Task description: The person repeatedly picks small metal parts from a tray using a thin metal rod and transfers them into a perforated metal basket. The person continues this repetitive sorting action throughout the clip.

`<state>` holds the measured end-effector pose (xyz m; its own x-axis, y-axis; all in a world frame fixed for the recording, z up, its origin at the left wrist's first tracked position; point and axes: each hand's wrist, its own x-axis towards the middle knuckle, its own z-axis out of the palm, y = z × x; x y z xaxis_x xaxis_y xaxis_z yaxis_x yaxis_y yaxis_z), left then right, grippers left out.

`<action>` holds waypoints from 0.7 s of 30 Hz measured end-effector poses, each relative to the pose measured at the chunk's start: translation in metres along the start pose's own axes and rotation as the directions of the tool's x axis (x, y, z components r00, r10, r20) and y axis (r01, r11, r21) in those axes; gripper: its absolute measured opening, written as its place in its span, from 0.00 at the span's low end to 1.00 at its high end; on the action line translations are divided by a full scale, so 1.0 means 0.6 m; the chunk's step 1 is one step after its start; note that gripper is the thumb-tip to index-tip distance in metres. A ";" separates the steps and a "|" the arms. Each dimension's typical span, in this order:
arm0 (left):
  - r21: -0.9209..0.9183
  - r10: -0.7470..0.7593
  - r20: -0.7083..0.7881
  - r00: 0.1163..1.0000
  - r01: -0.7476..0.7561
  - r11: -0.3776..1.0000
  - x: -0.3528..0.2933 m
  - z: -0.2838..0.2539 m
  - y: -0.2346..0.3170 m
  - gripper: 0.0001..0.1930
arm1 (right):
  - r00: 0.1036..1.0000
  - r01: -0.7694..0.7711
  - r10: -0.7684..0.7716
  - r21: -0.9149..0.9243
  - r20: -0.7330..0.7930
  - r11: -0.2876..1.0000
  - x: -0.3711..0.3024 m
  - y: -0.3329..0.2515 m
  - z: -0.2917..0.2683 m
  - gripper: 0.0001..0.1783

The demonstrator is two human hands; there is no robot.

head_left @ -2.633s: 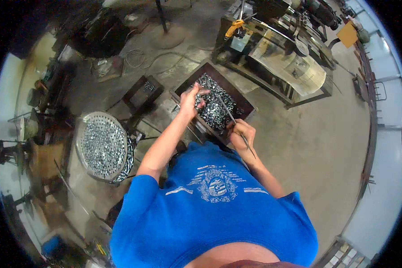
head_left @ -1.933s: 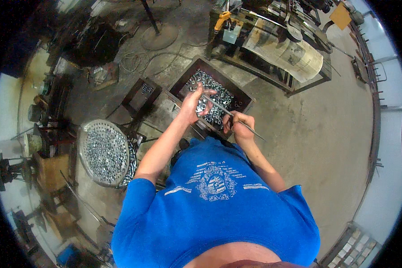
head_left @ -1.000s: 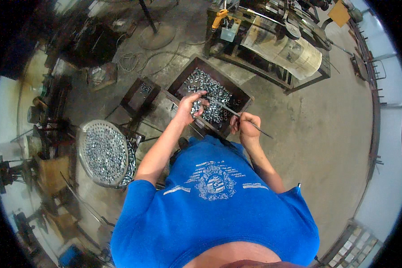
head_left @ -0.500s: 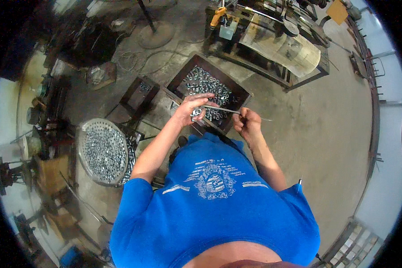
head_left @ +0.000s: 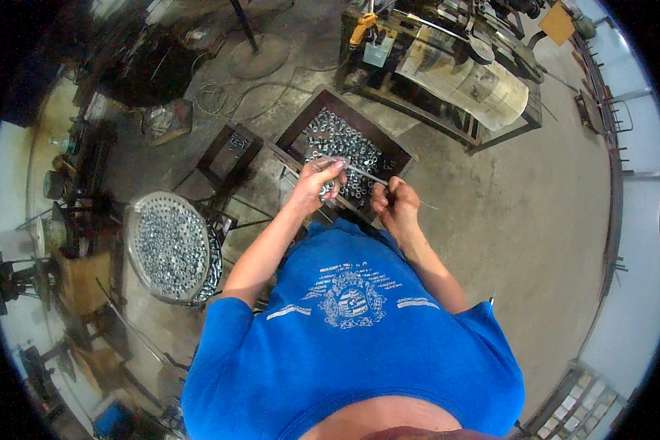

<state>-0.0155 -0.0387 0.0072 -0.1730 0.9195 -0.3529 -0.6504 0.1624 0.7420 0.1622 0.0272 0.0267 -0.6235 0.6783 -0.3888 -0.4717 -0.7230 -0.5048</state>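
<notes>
A thin metal rod (head_left: 368, 175) slants across my front over a dark metal box (head_left: 379, 126) of loose steel nuts (head_left: 339, 135). My right hand (head_left: 399, 204) is closed around the rod, and a thin end sticks out to the right past the fingers. At the rod's left end, my left hand (head_left: 318, 182) is curled with thumb and forefinger against it. A few shiny nuts (head_left: 325, 192) show in the left palm, partly covered by the fingers. Whether a nut sits on the rod's tip is too small to tell.
To the left stands a round perforated metal basket (head_left: 130, 242) heaped with nuts. A smaller dark box (head_left: 251, 155) lies beyond it. A workbench (head_left: 433, 111) with paper, an orange-handled air gun (head_left: 361, 29) and machine parts stands far right. A cable (head_left: 235, 110) crosses the floor.
My left fingers, stretched out before, have closed in to the rod's left end. My right hand has shifted slightly left, and the rod tilts more steeply down to the right.
</notes>
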 end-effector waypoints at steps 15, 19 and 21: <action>0.009 -0.030 -0.172 0.985 0.032 0.999 0.087 -0.068 0.000 0.17 | 0.979 0.140 -0.145 -0.047 -0.145 0.989 -0.018 -0.029 -0.033 0.05; -0.073 -0.083 -0.097 0.992 0.076 0.994 0.082 -0.066 0.009 0.13 | 0.977 0.215 -0.209 -0.202 0.048 0.956 -0.023 -0.022 -0.016 0.05; -0.052 -0.079 -0.078 0.994 0.075 0.996 0.075 -0.057 0.011 0.13 | 0.974 0.223 -0.199 -0.315 0.109 0.923 -0.026 -0.015 0.006 0.06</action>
<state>-0.0531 -0.0086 -0.0232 -0.1780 0.8732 -0.4536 -0.6994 0.2120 0.6826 0.1740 0.0225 0.0404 -0.5814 0.7900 -0.1945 -0.3783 -0.4741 -0.7951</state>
